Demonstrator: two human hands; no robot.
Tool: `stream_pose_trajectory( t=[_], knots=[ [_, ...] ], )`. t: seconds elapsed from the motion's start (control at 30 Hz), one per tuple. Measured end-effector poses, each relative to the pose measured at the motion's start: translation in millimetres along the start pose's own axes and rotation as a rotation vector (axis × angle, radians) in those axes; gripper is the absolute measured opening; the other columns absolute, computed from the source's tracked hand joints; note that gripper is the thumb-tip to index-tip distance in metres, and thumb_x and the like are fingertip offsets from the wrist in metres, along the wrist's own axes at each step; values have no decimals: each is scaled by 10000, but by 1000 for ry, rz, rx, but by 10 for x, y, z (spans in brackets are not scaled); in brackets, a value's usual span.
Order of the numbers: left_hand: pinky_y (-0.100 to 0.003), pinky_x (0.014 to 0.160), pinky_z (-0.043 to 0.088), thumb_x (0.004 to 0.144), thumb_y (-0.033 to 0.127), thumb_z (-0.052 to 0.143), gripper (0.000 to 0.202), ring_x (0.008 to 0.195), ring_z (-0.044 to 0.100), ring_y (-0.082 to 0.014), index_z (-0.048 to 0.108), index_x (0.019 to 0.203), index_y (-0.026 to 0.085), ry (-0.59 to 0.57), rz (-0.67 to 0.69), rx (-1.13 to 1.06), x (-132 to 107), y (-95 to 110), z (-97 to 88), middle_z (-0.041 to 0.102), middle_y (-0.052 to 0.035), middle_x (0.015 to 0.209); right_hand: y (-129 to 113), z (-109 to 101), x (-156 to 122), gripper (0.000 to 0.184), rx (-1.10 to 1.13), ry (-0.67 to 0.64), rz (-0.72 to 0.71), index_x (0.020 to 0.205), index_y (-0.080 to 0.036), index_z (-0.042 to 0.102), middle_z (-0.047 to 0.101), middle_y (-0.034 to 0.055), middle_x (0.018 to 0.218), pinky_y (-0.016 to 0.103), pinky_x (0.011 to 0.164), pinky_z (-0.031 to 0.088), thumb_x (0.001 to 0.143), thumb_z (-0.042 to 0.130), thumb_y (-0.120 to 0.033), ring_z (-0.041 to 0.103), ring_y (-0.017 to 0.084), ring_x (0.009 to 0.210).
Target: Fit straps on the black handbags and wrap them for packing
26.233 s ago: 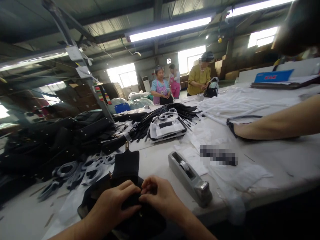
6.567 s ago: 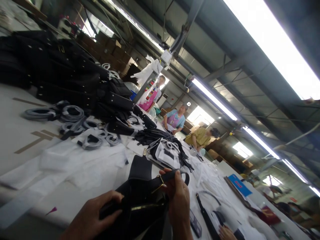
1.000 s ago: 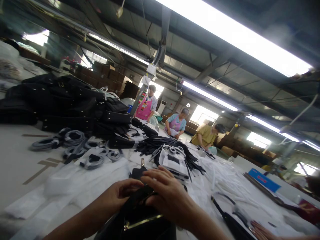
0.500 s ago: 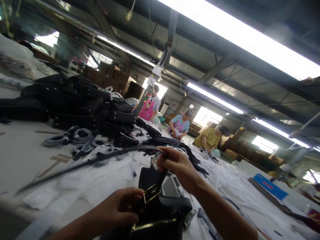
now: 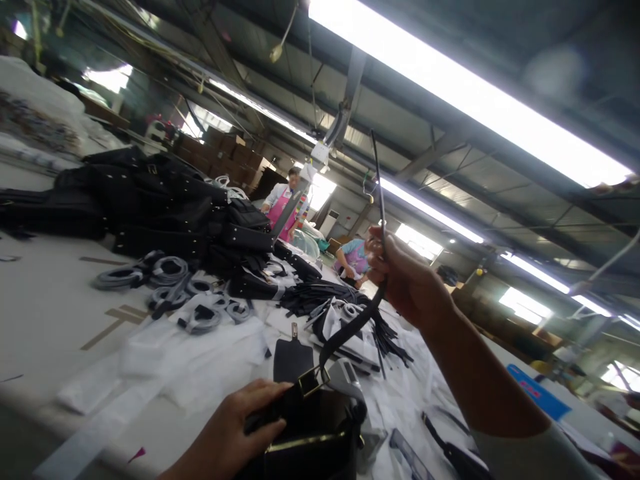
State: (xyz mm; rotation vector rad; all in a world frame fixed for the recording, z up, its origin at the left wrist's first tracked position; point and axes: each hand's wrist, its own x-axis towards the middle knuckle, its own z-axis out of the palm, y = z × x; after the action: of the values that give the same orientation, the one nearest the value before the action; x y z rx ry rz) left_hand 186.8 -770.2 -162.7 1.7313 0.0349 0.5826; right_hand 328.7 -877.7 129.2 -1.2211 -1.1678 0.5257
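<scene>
A black handbag [image 5: 310, 433] with gold trim stands at the table's near edge. My left hand [image 5: 240, 427] grips its top left side, fingers curled over the rim. My right hand [image 5: 407, 280] is raised above the table and closed on a long black strap [image 5: 350, 327]. The strap runs down from my fist through a gold buckle [image 5: 310, 381] on the bag, and its free end sticks up above my hand. The bag's black flap [image 5: 293, 357] lies flat on the table behind the buckle.
A heap of black bags [image 5: 160, 207] covers the table's far left, with coiled grey straps [image 5: 165, 283] before it. White wrapping [image 5: 200, 347] and black strap bundles [image 5: 325, 297] lie mid-table. A tape dispenser [image 5: 347, 377] sits behind the bag. Other people stand at the far end.
My right hand has risen and pulled the strap up through the buckle; its free end has swung from lying leftward to pointing up. My left hand stays on the bag.
</scene>
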Motion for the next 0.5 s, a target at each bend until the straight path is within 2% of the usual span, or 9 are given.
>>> stream_pose_trajectory(
  t=[0.13,0.2,0.3,0.37,0.5],
  knots=[
    [-306,998,499,875,263,705,446,1132,659,-252,665,1304,375,-16,58,-6,16,14,-11,726,-7,1185,150,138,-160,182,14,-94,84,1019,-178,703,542,-25,810,138,457,331,852,725,-249,389,22,537],
    [-293,1000,497,884,257,692,444,1133,662,-238,658,1308,384,-15,58,6,22,-11,-10,729,5,1179,254,203,-229,192,-12,-98,86,1032,-174,694,523,-36,738,143,430,271,900,690,-313,352,16,490],
    [-295,1020,493,875,263,695,400,1140,664,-236,693,1257,383,6,53,24,25,-47,-2,737,14,1178,364,238,-309,298,-143,-99,91,1047,-176,692,430,-80,577,160,397,167,952,618,-449,267,23,424],
    [-315,1022,504,849,279,718,370,1140,669,-250,721,1208,366,54,22,32,17,-70,11,745,9,1182,404,217,-363,338,-299,-154,149,1030,-170,699,423,-86,538,160,404,187,935,630,-487,286,34,429],
    [-333,993,548,778,264,758,378,1114,700,-265,731,1154,291,158,-115,-76,-38,-128,67,772,-15,1163,514,138,-516,263,-674,-379,359,938,-160,718,633,-8,699,184,513,370,940,626,-406,479,75,561]
  ],
)
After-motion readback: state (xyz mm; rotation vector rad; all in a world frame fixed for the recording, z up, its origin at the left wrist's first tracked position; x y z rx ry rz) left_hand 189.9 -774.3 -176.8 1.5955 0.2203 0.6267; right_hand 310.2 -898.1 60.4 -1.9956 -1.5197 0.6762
